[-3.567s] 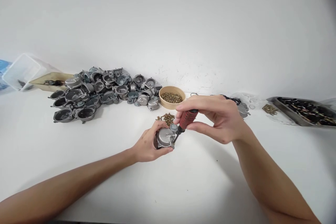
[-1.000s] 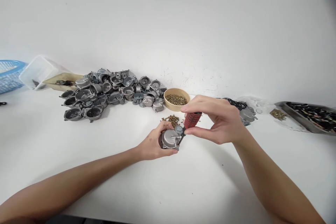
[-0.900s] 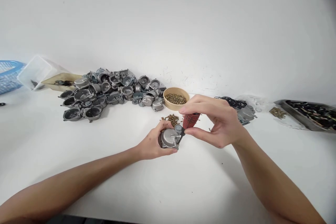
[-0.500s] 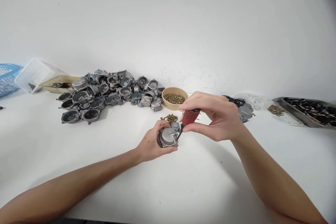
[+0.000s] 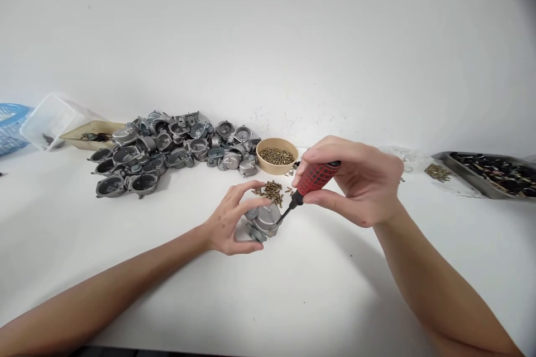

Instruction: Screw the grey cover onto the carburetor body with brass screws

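My left hand [image 5: 226, 220] is wrapped round a grey cast-metal housing [image 5: 268, 217], fingers over its far side and thumb at its near side. The housing rests at the table top with its domed face up, and a brass-coloured screw [image 5: 271, 232] shows at its near edge. In my right hand [image 5: 355, 181] is a screwdriver [image 5: 316, 178] with a red and black checked handle, gripped between thumb and fingers. Its shaft slants down to the left, and the tip is at the housing's right edge. Just behind the housing lies a small heap of brass-coloured screws [image 5: 273, 192].
A round tan tub [image 5: 258, 163] of screws stands behind. Many similar housings [image 5: 167, 148] are piled at the left, near a yellowish tray [image 5: 77, 136], a clear bin [image 5: 52, 120] and a blue basket [image 5: 12, 128]. Rightward are more screws [image 5: 438, 172] and a metal tray [image 5: 473, 178].
The housing has turned within my left hand, whose fingers have shifted round it. My right hand has moved slightly right, and the screwdriver leans over more.
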`<action>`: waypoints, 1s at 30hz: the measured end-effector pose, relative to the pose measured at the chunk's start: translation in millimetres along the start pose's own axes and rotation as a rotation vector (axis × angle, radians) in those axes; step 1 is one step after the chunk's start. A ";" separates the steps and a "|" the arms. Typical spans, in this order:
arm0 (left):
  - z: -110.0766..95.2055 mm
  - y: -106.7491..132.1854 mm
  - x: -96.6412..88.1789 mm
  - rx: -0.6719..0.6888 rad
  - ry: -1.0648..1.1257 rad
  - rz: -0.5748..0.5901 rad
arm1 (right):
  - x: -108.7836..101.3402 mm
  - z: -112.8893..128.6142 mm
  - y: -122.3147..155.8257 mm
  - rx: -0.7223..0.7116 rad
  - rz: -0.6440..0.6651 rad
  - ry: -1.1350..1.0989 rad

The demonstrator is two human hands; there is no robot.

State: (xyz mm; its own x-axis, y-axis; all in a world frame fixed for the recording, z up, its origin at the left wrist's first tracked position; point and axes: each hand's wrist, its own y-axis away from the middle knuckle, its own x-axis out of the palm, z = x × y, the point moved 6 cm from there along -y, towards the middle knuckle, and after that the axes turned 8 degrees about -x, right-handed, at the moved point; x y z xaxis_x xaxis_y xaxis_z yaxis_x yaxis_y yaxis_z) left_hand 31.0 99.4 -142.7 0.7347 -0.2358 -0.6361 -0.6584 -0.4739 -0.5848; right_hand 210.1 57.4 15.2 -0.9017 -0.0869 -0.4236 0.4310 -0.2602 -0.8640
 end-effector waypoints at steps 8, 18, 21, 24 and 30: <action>-6.9 1.1 8.0 0.034 0.005 -0.016 | 11.7 -9.2 4.4 0.009 0.086 -0.020; -3.0 0.9 11.4 -0.004 0.096 -0.001 | 15.0 -17.9 9.9 0.054 0.103 -0.014; -0.8 0.9 14.1 -0.044 0.150 0.023 | 14.4 -16.8 9.7 0.063 0.111 0.024; 1.8 0.6 14.4 -0.054 0.179 0.020 | 16.9 -16.1 9.8 0.112 0.162 -0.055; 3.3 -4.2 13.1 -0.006 0.189 0.042 | 13.3 -19.3 9.5 0.107 0.132 -0.089</action>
State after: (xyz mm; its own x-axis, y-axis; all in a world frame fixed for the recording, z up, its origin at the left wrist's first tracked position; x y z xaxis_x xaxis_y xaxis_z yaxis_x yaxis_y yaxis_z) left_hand 42.8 101.1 -150.2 0.7249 -0.4100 -0.5536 -0.6882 -0.4654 -0.5566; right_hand 202.9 72.3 -3.9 -0.8392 -0.2103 -0.5014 0.5437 -0.3417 -0.7666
